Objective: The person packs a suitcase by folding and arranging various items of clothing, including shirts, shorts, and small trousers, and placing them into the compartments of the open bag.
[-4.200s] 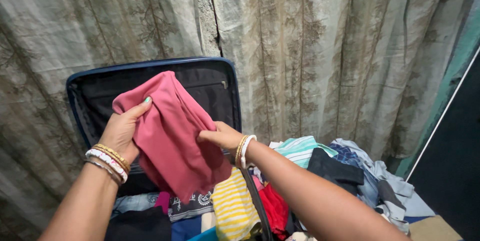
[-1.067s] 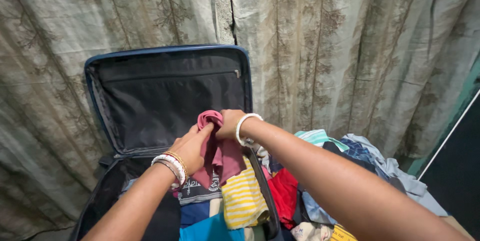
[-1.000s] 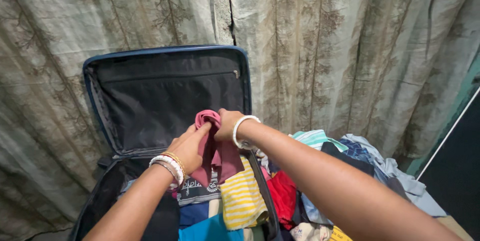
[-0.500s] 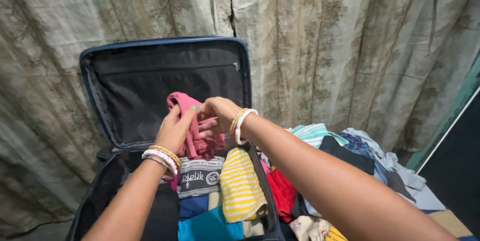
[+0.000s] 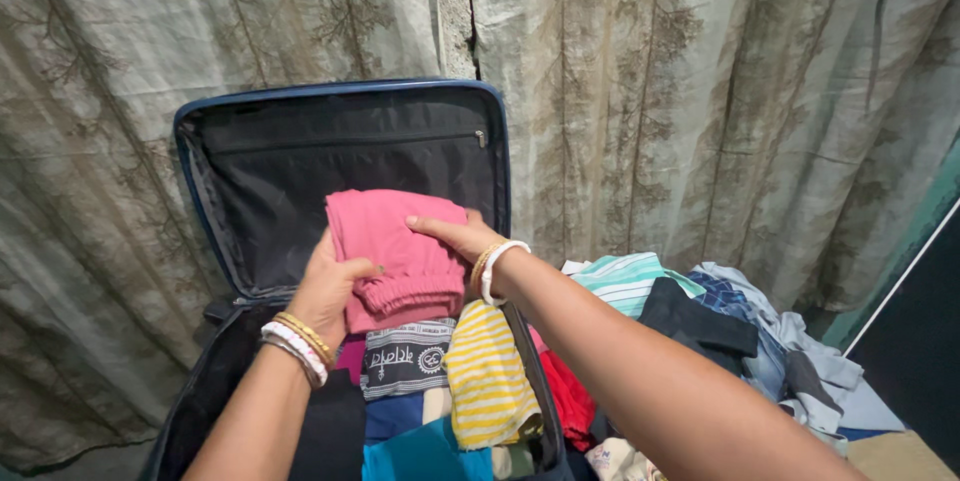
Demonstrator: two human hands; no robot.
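Pink folded garment [image 5: 398,253] sits gripped between our left hand [image 5: 328,286] and right hand [image 5: 462,238], above the open suitcase [image 5: 232,181]. If either grip loosens, we judge the fold could slump onto the yellow striped shirt [image 5: 487,373].

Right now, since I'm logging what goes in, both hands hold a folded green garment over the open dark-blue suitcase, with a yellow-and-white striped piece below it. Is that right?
Not quite: the folded garment is pink, not green, as the head view shows. The rest stands: the left hand and the right hand hold it over the open dark-blue suitcase, with the yellow-and-white striped piece below it.
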